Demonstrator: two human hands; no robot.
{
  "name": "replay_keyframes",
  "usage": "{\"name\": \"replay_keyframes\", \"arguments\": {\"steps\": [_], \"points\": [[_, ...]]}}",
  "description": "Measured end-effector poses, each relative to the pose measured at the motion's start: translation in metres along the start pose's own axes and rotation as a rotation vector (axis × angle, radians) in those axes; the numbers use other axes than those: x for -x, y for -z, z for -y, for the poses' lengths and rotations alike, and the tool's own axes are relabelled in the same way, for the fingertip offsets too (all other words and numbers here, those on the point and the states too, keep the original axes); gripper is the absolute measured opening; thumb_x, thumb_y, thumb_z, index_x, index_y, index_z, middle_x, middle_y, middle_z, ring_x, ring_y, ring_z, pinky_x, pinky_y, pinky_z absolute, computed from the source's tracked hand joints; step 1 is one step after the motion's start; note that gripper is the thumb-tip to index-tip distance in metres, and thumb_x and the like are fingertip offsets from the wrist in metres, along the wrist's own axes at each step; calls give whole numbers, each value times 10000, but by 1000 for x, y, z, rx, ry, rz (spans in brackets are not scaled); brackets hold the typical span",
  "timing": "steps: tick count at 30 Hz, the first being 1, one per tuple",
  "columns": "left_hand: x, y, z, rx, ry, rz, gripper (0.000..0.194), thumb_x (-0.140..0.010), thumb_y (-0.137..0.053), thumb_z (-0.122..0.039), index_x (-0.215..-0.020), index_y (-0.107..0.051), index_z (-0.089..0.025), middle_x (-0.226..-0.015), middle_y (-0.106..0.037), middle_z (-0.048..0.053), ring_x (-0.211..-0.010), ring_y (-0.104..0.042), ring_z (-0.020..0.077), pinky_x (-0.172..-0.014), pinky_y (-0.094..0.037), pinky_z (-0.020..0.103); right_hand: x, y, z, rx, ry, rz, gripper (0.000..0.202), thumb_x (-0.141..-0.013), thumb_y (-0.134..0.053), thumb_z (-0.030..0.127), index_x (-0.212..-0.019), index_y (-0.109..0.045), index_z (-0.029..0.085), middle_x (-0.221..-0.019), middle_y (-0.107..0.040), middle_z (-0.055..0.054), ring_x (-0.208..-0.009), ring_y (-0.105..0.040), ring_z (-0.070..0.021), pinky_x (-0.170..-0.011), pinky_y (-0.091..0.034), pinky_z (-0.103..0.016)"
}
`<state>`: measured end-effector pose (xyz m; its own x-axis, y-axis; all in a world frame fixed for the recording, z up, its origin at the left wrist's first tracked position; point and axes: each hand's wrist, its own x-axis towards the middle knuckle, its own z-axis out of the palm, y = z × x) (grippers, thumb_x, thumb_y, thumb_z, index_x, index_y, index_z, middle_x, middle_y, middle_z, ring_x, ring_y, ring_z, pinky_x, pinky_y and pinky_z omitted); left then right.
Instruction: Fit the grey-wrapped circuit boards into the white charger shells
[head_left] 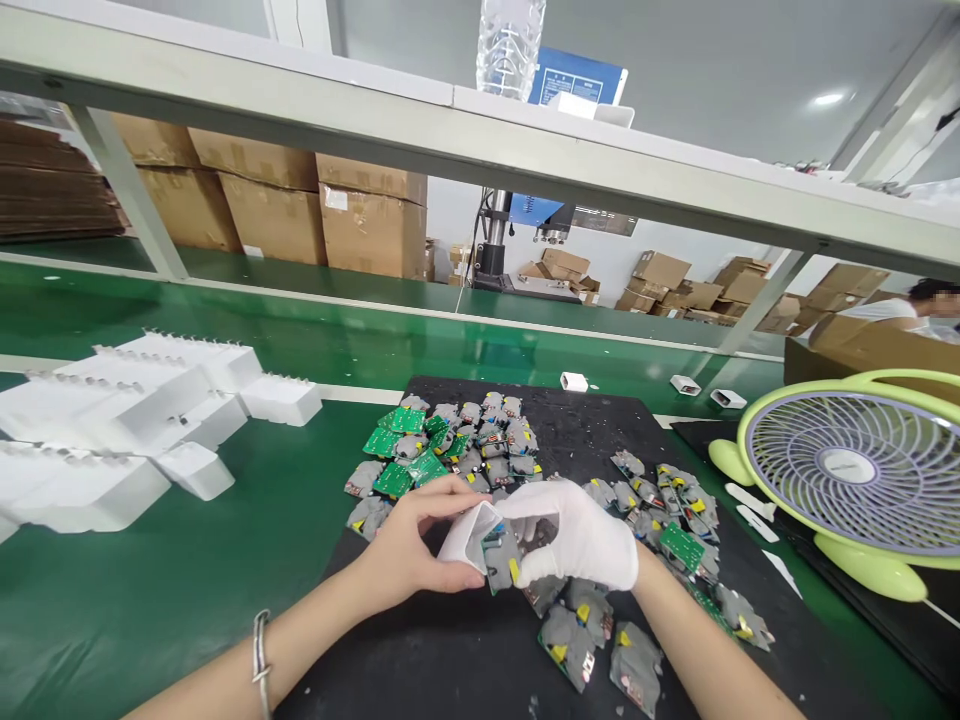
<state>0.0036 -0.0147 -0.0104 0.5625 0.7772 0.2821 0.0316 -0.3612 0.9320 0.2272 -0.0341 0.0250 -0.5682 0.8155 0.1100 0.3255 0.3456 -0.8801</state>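
Right grip (577, 535) pinches a circuit board (502, 562) at an open-ended white casing (459, 538).

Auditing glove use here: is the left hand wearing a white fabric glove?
No, the bare left hand grips a hollow white plastic casing, while the white fabric glove covers the right hand.

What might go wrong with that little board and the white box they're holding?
The board might snag on the rim of the white box, because the right hand holds it right at the open end.

The right hand might also bump the loose boards, since they lie close around it.

The left hand is bare, with its thumb by the opening, so it could get scraped.
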Motion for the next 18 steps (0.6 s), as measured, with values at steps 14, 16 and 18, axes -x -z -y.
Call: {"name": "replay_keyframes", "arguments": {"steps": [14, 16, 18], "points": [[-1, 3, 7, -113, -120, -248, 551, -579, -797, -303, -1106, -639, -279, -1019, -549, 58, -965, -535, 222, -845, -461, 362, 5, -3, 4, 313, 133, -365, 427, -646, -743, 363, -1041, -668, 219, -817, -664, -35, -682, -585, -154, -682, -483, -284], [0, 2, 5, -227, -150, -260, 540, -600, -786, -273, -1116, -626, -300, -1051, -558, 49, -995, -537, 220, -880, -449, 369, 5, -2, 3, 330, 143, -423, 417, -650, -736, 393, -1024, -670, 220, -775, -662, -32, -646, -585, -151, -634, -488, -275], [1, 1, 1, -313, -169, -273, 499, -626, -766, -255, -1103, -628, -297, -1062, -574, 44, -994, -551, 215, -879, -459, 363, 6, -4, 3, 387, 179, -451, 414, -665, -722, 399, -1034, -659, 223, -747, -657, -26, -628, -588, -148, -605, -485, -270]]}}
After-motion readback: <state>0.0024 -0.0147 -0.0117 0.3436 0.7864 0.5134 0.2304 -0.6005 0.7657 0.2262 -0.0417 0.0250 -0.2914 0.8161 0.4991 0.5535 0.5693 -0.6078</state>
